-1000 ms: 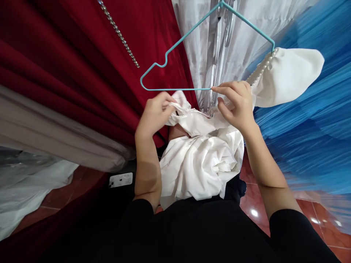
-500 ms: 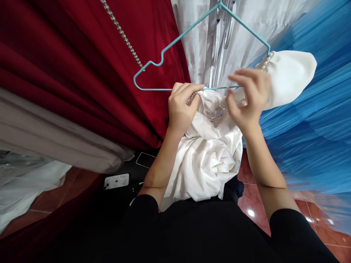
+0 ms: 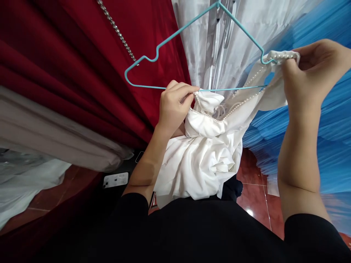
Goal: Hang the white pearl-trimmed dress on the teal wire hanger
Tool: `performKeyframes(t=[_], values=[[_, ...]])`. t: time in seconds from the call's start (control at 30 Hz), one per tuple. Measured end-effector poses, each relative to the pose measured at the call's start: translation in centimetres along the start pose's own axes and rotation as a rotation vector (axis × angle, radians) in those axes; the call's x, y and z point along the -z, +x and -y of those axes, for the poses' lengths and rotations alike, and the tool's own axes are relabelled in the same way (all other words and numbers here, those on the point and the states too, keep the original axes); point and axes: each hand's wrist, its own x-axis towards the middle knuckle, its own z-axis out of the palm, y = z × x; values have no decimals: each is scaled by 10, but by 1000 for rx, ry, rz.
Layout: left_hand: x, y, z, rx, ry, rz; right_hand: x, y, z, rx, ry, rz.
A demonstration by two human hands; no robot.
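Observation:
A white dress [image 3: 203, 164] with pearl trim hangs bunched in front of me, from a light-blue clothes hanger [image 3: 230, 89]. My left hand [image 3: 174, 104] is closed in a pinch at the hanger's bottom bar, with a pearl-edged part of the dress at its fingertips. At the right end of the hanger, my right hand [image 3: 312, 76] grips the dress's pearl-trimmed shoulder piece [image 3: 282, 56], and its fingers are partly hidden behind the cloth. The fabric stretches from there down to the neckline. The hanger's right notch lies against the pearls.
Red cloth [image 3: 131, 98] with a rhinestone chain [image 3: 117, 31] hangs at the left, and blue pleated fabric [image 3: 309, 138] at the right. Metal rails [image 3: 214, 47] stand behind the hanger. A white phone [image 3: 115, 180] lies on a black surface at lower left.
My right hand has moved right and closed on the shoulder piece, pulling it out past the hanger's end. My left hand and the hanger have shifted slightly left.

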Motion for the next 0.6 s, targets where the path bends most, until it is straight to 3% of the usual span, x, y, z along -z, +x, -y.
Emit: performKeyframes(t=[0.2,0.37,0.43,0.5,0.6], values=[[-6,-2,-5,-24,-31,-16,18,-12,-25,-106,-175,299],[-24,-4,-9,-10,-57,-32,28,-42,-2,-142,-196,547],[-29,-4,-10,-3,-56,-31,28,-53,17,-51,-151,595],[-31,-5,-10,-1,-59,-33,22,-60,34,98,-83,545],[-27,-5,-11,-1,-80,-46,-1,-62,48,355,7,483]])
